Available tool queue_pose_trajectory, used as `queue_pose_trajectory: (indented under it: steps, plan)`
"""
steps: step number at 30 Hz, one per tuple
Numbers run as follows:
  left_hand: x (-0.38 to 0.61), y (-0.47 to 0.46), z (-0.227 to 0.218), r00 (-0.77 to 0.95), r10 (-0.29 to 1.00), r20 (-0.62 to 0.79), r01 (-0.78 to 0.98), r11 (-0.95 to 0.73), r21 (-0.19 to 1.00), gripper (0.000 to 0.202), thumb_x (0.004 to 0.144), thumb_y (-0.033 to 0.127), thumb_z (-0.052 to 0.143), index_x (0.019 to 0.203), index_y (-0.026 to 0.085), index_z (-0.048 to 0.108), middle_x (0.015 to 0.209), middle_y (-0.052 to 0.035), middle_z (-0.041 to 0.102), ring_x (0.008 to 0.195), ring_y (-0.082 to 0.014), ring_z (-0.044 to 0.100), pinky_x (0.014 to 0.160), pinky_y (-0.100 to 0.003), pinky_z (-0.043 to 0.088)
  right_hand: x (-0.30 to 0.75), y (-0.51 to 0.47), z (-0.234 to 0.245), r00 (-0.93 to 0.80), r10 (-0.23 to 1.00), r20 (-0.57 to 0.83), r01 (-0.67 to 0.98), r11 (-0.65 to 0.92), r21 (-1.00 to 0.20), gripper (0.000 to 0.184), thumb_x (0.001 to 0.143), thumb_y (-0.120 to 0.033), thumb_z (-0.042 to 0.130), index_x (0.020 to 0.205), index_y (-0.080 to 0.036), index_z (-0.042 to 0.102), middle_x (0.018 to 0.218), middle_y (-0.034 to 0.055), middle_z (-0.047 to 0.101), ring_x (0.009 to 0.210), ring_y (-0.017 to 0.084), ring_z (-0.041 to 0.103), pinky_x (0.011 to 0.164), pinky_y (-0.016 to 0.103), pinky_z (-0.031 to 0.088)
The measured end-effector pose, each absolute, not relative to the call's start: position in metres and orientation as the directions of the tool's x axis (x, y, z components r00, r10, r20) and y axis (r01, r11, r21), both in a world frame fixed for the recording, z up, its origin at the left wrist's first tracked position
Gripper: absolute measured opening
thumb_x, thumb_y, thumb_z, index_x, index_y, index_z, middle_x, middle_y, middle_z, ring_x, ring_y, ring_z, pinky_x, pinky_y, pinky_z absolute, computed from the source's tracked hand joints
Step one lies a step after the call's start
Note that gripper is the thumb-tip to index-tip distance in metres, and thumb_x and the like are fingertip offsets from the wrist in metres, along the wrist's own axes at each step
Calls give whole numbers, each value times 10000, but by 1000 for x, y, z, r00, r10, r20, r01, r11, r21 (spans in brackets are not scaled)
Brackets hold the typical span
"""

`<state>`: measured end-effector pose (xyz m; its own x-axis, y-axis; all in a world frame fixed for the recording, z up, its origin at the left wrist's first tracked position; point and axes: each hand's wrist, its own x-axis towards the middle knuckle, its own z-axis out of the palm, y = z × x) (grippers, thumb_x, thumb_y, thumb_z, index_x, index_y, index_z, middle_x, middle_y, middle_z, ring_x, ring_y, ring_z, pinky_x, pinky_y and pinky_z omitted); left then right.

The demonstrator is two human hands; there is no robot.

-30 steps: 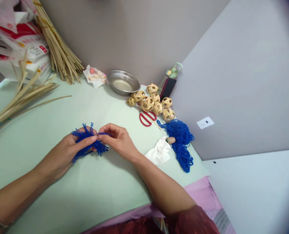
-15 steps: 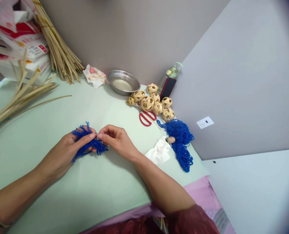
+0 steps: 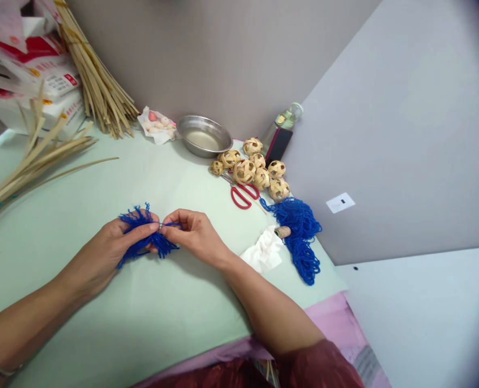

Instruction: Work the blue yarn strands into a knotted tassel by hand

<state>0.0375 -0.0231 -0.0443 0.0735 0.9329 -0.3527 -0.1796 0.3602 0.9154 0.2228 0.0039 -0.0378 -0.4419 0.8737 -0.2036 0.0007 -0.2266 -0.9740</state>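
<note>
My left hand (image 3: pixel 120 242) is closed round a bundle of short blue yarn (image 3: pixel 136 250), its thumb pressed on the middle. Cut ends of the yarn fan out above and below the thumb. Just to the right, my right hand (image 3: pixel 197 234) pinches a blue yarn strand (image 3: pixel 170 223) that runs from the bundle beside the left thumb tip. The two hands are close together, a little above the pale green tabletop (image 3: pixel 142 318). My fingers hide part of the bundle's centre.
Red-handled scissors (image 3: pixel 240 198) lie by several woven balls (image 3: pixel 244 172). A blue yarn skein (image 3: pixel 300 226), thread spool (image 3: pixel 282 232) and white tissue (image 3: pixel 264 250) are at right. Behind stand a metal bowl (image 3: pixel 204 148) and bottle (image 3: pixel 278 126). Flat strips (image 3: pixel 41 167) lie at left.
A blue strand now stretches between the bundle and my right fingertips and shows beyond them. My right hand has shifted very slightly; my left hand keeps its hold.
</note>
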Motion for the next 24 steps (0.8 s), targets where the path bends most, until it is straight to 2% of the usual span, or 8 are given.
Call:
queue_pose_trajectory:
  steps: [3, 8, 10, 13, 15, 18, 20, 24]
  plan:
    - [36, -23, -43, 64, 928, -367, -216, 372, 903, 291, 608, 432, 1005, 738, 262, 807, 697, 20, 749, 646, -174, 675, 590, -241, 578, 223, 4, -38, -440, 876, -197, 21, -210, -978, 327, 729, -399, 897, 836, -188, 670, 739, -46, 612, 678, 109, 517, 667, 262, 424]
    - [31, -24, -48, 140, 931, -338, -258, 364, 895, 309, 706, 520, 1010, 850, 298, 850, 777, 21, 786, 657, -154, 675, 608, -215, 600, 223, 3, -42, -462, 867, -187, 42, -189, -981, 197, 782, -325, 774, 857, -199, 642, 742, -47, 576, 676, 118, 495, 670, 270, 395]
    - [30, -24, -48, 141, 931, -336, -286, 364, 886, 318, 718, 533, 1009, 878, 316, 841, 890, 11, 838, 679, -159, 694, 643, -225, 629, 224, 3, -43, -467, 865, -184, 47, -184, -982, 170, 798, -312, 749, 849, -209, 624, 746, -47, 567, 681, 123, 494, 679, 273, 397]
    - [32, -25, -45, 135, 948, -288, -303, 316, 899, 316, 747, 550, 990, 878, 313, 827, 1220, -22, 868, 944, -214, 778, 807, -230, 662, 224, 2, -44, -476, 863, -169, 37, -173, -984, 178, 798, -306, 749, 830, -214, 600, 751, -47, 570, 683, 124, 497, 684, 275, 401]
    - [33, -25, -44, 124, 953, -275, -309, 301, 902, 316, 752, 549, 987, 871, 307, 822, 1307, -30, 855, 1069, -244, 779, 872, -240, 661, 224, 3, -43, -471, 870, -145, 14, -157, -988, 186, 799, -307, 754, 826, -213, 596, 750, -49, 573, 678, 120, 493, 682, 274, 398]
    - [34, -24, -47, 100, 943, -319, -317, 334, 888, 332, 707, 531, 1020, 868, 307, 836, 1053, -8, 879, 849, -191, 762, 753, -220, 651, 223, 4, -43, -430, 896, -113, -37, -142, -989, 238, 795, -345, 802, 819, -207, 610, 759, -44, 585, 688, 118, 485, 681, 273, 394]
    - [35, -24, -50, 103, 939, -328, -295, 344, 891, 325, 696, 511, 1028, 868, 296, 856, 905, 3, 852, 770, -170, 736, 707, -208, 631, 223, 5, -43, -404, 907, -118, -68, -159, -985, 321, 765, -404, 872, 823, -203, 629, 762, -36, 602, 701, 122, 488, 674, 270, 394]
    - [36, -23, -53, 130, 943, -307, -244, 330, 912, 281, 659, 398, 1034, 859, 276, 878, 884, -14, 856, 791, -191, 747, 724, -231, 629, 222, 6, -43, -395, 905, -155, -90, -206, -974, 438, 704, -493, 954, 834, -202, 653, 731, -40, 601, 679, 117, 477, 636, 260, 373]
